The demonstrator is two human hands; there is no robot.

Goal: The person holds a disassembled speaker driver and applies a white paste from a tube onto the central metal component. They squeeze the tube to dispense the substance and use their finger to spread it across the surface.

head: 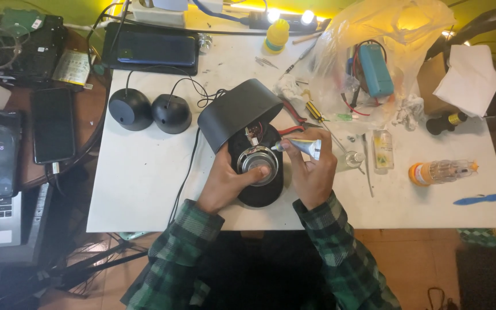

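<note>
1. An opened black speaker base (259,192) lies on a white table (144,183), at its near edge and directly ahead of the person. Its oval body runs lengthwise away from the person.
2. A round metal speaker driver (258,161) sits in the far half of that base.
3. The left hand (225,182) wraps the base's left side, thumb pressed onto the driver's near rim.
4. The right hand (311,172), just right of the base, is closed around a small glue tube (301,146). The tube lies crosswise, its nozzle pointing left and reaching the driver's right edge. This hand is the nearer one to that spot.
5. The black speaker cover (237,110) leans tilted over the base's far end, hiding what lies beneath.
6. Red wiring (254,133) shows between cover and driver; its connections are too small to make out.
7. Whether the nozzle touches the driver cannot be told.
</note>
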